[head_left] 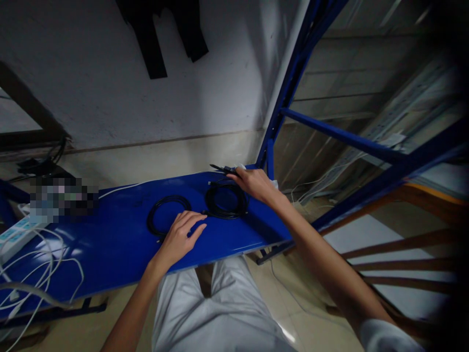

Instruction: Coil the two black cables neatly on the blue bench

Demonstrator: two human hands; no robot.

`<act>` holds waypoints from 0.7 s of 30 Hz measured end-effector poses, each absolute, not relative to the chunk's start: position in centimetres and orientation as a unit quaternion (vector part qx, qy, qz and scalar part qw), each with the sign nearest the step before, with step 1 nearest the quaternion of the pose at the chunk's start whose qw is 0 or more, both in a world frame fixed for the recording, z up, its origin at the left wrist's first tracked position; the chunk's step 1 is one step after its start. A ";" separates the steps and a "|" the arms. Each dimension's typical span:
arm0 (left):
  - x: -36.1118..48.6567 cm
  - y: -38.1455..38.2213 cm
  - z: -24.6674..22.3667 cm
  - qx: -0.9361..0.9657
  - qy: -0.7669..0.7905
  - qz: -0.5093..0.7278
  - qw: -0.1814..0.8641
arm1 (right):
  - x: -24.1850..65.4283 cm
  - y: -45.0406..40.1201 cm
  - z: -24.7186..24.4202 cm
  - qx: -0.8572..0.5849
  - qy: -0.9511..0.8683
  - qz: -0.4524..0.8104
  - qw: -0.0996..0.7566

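Two coils of black cable lie on the blue tabletop (pixel 120 234). The left coil (pixel 150 219) is thin, and my left hand (pixel 182 233) hovers over or rests at its right edge, fingers apart and holding nothing. To the right lies a thicker coil (pixel 208 203) with loose cable ends. Above that one, near the table's back edge, my right hand (pixel 254 183) is closed on a slim black pointed thing (pixel 220 168). Its tip points left; my fingers cover the rest, so its kind cannot be made out. Something small and whitish shows behind those fingers.
At the left are a white power strip (pixel 16 238), tangled white cables (pixel 47 259) and a pixelated patch. Blue metal posts (pixel 282 107) rise at the right, beside a wooden chair (pixel 399 244). Dark trousers (pixel 154 44) hang on the wall behind the table.
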State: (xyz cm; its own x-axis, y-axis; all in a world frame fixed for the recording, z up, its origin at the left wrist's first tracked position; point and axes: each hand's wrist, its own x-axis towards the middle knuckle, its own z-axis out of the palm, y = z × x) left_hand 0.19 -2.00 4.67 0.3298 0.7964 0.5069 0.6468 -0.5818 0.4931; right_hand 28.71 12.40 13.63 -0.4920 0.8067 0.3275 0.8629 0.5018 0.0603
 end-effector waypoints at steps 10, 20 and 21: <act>3.2 0.8 5.4 0.624 0.461 0.525 0.350 | 28.7 7.5 21.6 -0.391 -0.845 -0.215 0.295; -1.7 0.3 10.2 0.286 0.301 0.630 0.656 | 23.4 1.9 13.9 -0.097 -0.909 -0.262 0.309; -2.8 0.5 10.3 0.289 0.305 0.616 0.666 | 22.9 1.9 13.1 -0.085 -0.909 -0.262 0.313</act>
State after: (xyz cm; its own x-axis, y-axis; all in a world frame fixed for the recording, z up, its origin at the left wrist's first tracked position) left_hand -2.76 0.46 10.33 0.0544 0.9973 -0.0492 -0.6444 0.0728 0.7612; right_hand 22.87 1.93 13.13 -0.7896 -0.0093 0.6136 0.3185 0.8484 0.4228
